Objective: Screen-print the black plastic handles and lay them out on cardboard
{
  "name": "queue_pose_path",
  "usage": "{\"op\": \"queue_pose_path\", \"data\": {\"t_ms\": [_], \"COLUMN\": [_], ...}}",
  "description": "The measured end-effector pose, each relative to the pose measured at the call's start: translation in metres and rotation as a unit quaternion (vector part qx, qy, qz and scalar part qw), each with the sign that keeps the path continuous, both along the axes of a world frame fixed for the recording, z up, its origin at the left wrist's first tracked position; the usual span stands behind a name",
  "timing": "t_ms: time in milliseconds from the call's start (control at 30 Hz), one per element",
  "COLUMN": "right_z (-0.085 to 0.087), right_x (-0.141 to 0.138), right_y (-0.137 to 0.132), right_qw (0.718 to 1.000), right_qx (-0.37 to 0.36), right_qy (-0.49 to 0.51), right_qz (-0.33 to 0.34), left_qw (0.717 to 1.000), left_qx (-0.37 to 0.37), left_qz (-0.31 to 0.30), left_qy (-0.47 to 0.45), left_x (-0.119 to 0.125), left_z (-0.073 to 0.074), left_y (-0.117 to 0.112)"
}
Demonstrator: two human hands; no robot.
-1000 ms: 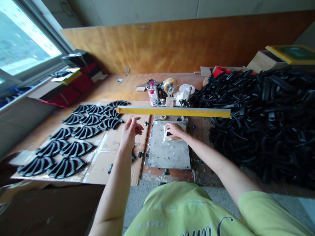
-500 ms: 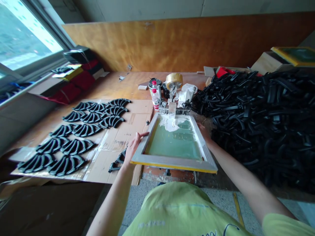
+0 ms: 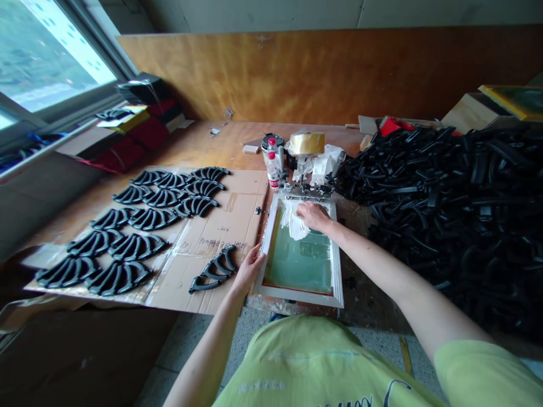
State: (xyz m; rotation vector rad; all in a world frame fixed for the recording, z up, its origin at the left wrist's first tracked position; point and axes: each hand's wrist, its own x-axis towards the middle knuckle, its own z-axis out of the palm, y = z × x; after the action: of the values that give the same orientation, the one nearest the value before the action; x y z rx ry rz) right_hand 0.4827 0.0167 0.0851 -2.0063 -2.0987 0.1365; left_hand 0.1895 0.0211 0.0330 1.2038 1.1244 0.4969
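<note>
Two red-capped bottles [image 3: 273, 173] are standing beside a dark-rimmed tub [image 3: 276, 137], their contents too small to tell. Nearer, the framed screen [image 3: 297, 264] is lying, carrying white paste [image 3: 293, 225] toward its far end. The left hand [image 3: 251, 265] is touching the screen's left edge, grip unclear; the right hand [image 3: 314, 216] is curling at the paste, anything held being hidden.

Workshop: wooden bench [image 3: 207, 148], heap of black parts [image 3: 441, 192], framed screen [image 3: 297, 264], arched pieces [image 3: 146, 223] rowed on cardboard [image 3: 184, 277].
</note>
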Motion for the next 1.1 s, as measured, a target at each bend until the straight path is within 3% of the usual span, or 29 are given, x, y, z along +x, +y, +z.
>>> {"op": "queue_pose_path", "data": {"t_ms": [100, 167, 233, 367, 467, 567, 667, 800, 900, 1000, 1100], "right_z": [0.0, 0.003, 0.004, -0.006, -0.016, -0.013, 0.004, 0.03, 0.037, 0.02, -0.017], "right_x": [0.005, 0.01, 0.011, 0.003, -0.001, 0.005, 0.012, 0.03, 0.067, 0.105, 0.11], "right_y": [-0.034, -0.044, -0.041, -0.035, -0.047, -0.049, -0.021, 0.02, 0.017, -0.011, -0.043], "right_qw": [0.994, 0.987, 0.988, 0.994, 0.989, 0.987, 0.992, 0.988, 0.968, 0.925, 0.899], "right_qx": [0.014, 0.01, 0.014, 0.075, 0.087, 0.07, 0.069, 0.094, 0.154, 0.182, 0.138], "right_qy": [-0.002, 0.01, 0.023, 0.017, 0.022, 0.051, 0.088, 0.087, 0.1, 0.154, 0.204], "right_qz": [0.11, 0.16, 0.153, 0.076, 0.12, 0.138, 0.062, -0.084, -0.17, -0.297, -0.362], "left_qw": [1.0, 1.0, 1.0, 1.0, 1.0, 1.0, 1.0, 0.999, 0.997, 0.983, 0.959], "left_qx": [-0.01, -0.017, -0.015, -0.011, -0.021, -0.023, -0.027, -0.025, 0.001, 0.092, 0.14], "left_qz": [0.006, 0.007, 0.007, 0.008, 0.014, 0.014, 0.009, -0.013, -0.01, 0.031, 0.031], "left_qy": [-0.018, -0.019, -0.014, -0.008, -0.013, -0.016, -0.005, -0.032, -0.078, -0.159, -0.245], "left_x": [0.001, 0.002, 0.002, 0.0, 0.0, 0.001, 0.0, -0.002, 0.004, 0.026, 0.054], "left_z": [0.004, 0.005, 0.005, 0.005, 0.006, 0.011, 0.026, 0.063, 0.096, 0.126, 0.151], "left_y": [-0.003, -0.004, -0.004, -0.003, -0.003, -0.003, -0.002, 0.001, 0.006, 0.018, 0.037]}}
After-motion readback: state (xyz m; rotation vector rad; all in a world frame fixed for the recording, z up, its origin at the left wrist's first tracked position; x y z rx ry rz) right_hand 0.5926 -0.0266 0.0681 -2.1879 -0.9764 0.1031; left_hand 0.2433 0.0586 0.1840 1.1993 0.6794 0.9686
